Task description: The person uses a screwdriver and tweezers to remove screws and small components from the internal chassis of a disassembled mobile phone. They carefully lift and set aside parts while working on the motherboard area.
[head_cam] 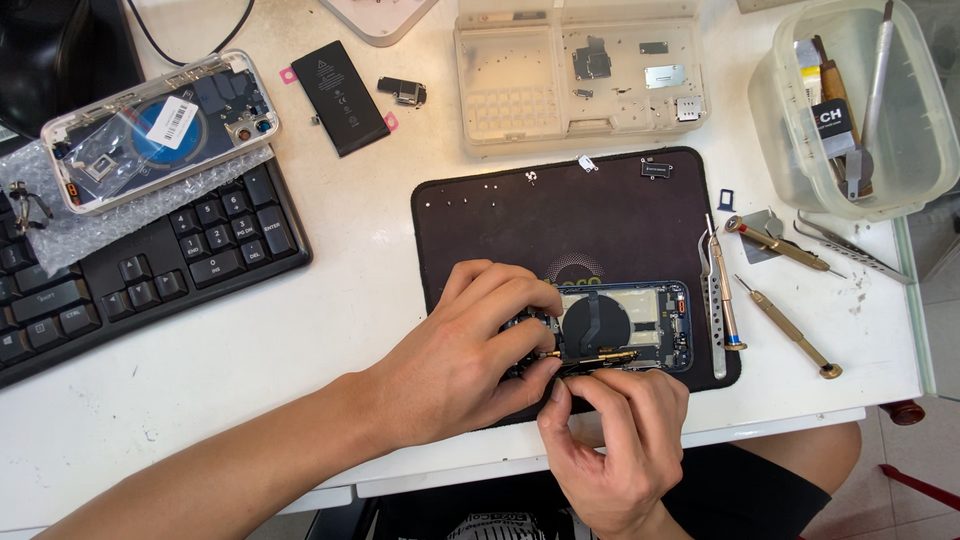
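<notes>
While the right hand (618,440) pinches a slim brass-coloured screwdriver (592,356) between thumb and fingertips, laying it almost flat across the work, the left hand (468,350) clamps down over the near end of an opened blue phone housing (640,325), fingers curled tight on its frame, apparently to keep it from sliding. That housing sits right under both hands on a dark work mat (540,215), its round black coil and flex cable exposed, the driver tip at its lower edge.

Just beyond the right hand, tweezers (712,310) and a blue-tipped driver (728,290) lie side by side on the mat's edge, with two more brass drivers (790,330) on the white table (330,300), all within easy reach. Farther out past the mat, a clear parts tray (575,75) holds small metal pieces sorted in compartments, and a plastic tub (900,150) stands up the spare tools. Off beyond the left hand, a black battery (338,85), a second clear-backed phone housing (160,130) on bubble wrap and a black keyboard (140,270) sit well apart.
</notes>
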